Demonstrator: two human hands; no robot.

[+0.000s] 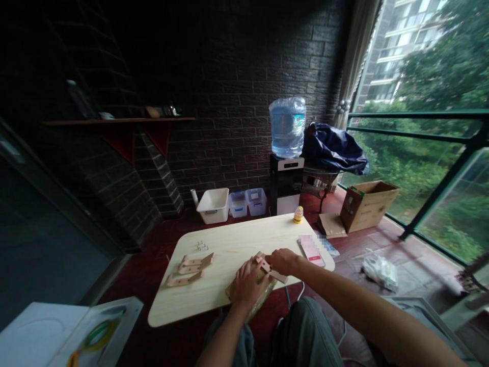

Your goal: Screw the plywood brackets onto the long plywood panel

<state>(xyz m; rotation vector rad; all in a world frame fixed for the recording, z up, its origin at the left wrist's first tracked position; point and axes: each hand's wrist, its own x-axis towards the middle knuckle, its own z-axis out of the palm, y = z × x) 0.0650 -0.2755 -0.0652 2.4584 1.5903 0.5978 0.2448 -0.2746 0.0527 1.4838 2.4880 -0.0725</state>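
My left hand (246,283) presses down with its fingers over a light wooden assembly (263,266) at the near edge of the pale table (214,232). Close beside it, my right hand (281,262) has its fingers curled around something small at the same piece; what it grips is mostly hidden. Part of the assembly sticks out below the right hand. Two more angled wooden pieces (195,263) (185,279) lie on the left side of the table, and several small metal parts (201,245) rest behind them.
A phone (311,251) lies on the table's right side, with a small yellow-based bottle (298,214) at the far edge. Plastic bins (214,206), a water dispenser (287,183) and a cardboard box (367,206) stand beyond. An open case (110,326) is at lower left.
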